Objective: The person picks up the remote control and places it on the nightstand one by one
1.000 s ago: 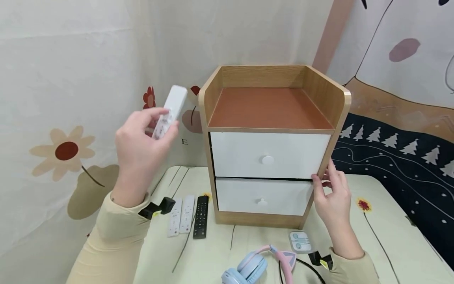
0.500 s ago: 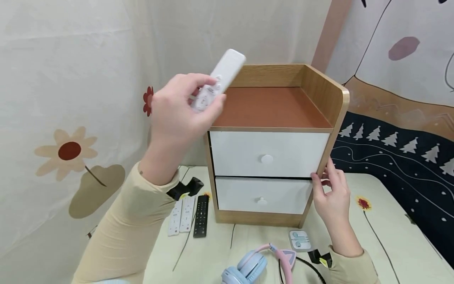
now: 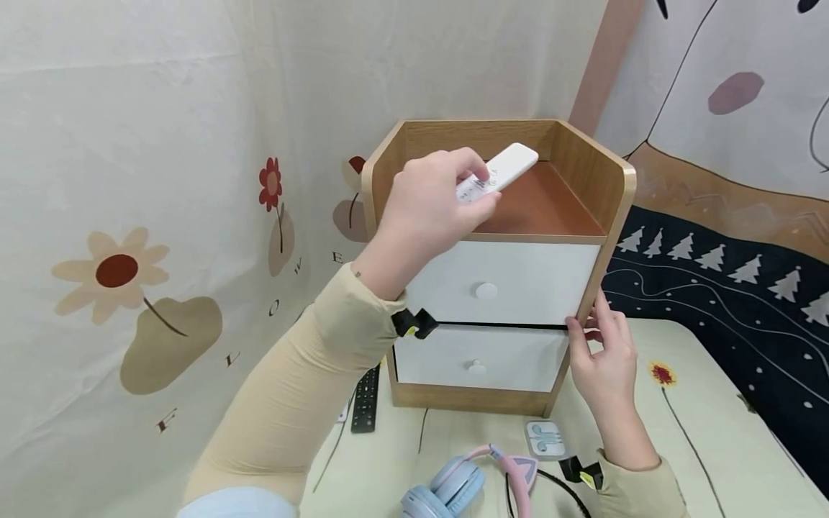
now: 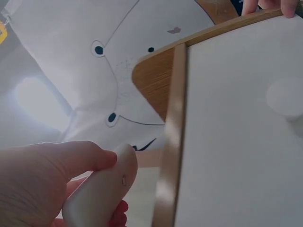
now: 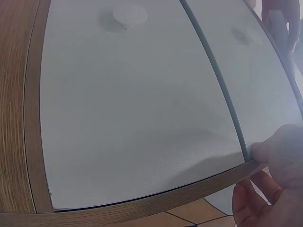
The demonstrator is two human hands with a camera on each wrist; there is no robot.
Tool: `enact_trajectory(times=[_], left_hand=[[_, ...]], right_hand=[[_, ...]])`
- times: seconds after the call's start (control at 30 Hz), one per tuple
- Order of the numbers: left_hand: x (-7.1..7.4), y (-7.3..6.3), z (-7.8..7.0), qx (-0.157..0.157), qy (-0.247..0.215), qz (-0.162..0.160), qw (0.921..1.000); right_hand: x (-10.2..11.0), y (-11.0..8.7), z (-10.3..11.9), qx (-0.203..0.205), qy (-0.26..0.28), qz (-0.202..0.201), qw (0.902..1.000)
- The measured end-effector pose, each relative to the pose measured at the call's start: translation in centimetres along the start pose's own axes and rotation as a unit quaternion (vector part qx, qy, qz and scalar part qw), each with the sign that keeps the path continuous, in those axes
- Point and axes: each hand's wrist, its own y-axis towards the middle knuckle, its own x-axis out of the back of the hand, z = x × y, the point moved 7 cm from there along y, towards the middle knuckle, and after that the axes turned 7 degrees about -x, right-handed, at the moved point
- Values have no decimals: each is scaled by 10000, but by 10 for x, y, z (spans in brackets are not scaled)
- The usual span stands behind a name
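Note:
My left hand (image 3: 427, 201) holds a white remote control (image 3: 505, 170) between thumb and fingers, in front of the top shelf of a small wooden cabinet (image 3: 473, 397). In the left wrist view, the end and one side of the remote (image 4: 97, 196) show beside the cabinet's edge. My right hand (image 3: 605, 370) grips the cabinet's right side edge, its thumb at the front near the gap between the two white drawers. Both drawers, the upper (image 3: 537, 280) and the lower (image 3: 427, 363), are closed. The left hand and arm hide part of the shelf and the drawers' left portion.
A black remote (image 3: 365, 403) lies left of the cabinet, partly behind my left sleeve. Pink and blue headphones (image 3: 463, 482) with a black cable lie in front, near a small case of earphones (image 3: 545, 439). Patterned fabric (image 3: 162, 93) hangs behind.
My left hand has carried the white remote rightward, from left of the cabinet to over its shelf, rising and then lowering. The forearm now covers the white remotes on the table. My right hand stays put.

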Motion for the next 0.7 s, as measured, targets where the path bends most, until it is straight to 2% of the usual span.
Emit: enact_trajectory(times=[0.2, 0.3, 0.53, 0.7], left_hand=[[-27, 11, 7, 453, 174, 651, 9967], [-38, 15, 9, 614, 230, 864, 9941], [-56, 28, 3, 600, 495, 1096, 9909], [-64, 33, 0, 717, 758, 1314, 9858]], right_hand=[[-3, -1, 1, 40, -15, 15, 10000], [-4, 0, 2, 77, -34, 32, 10000], [-4, 0, 3, 95, -39, -15, 9999], [-5, -1, 5, 48, -49, 14, 10000]])
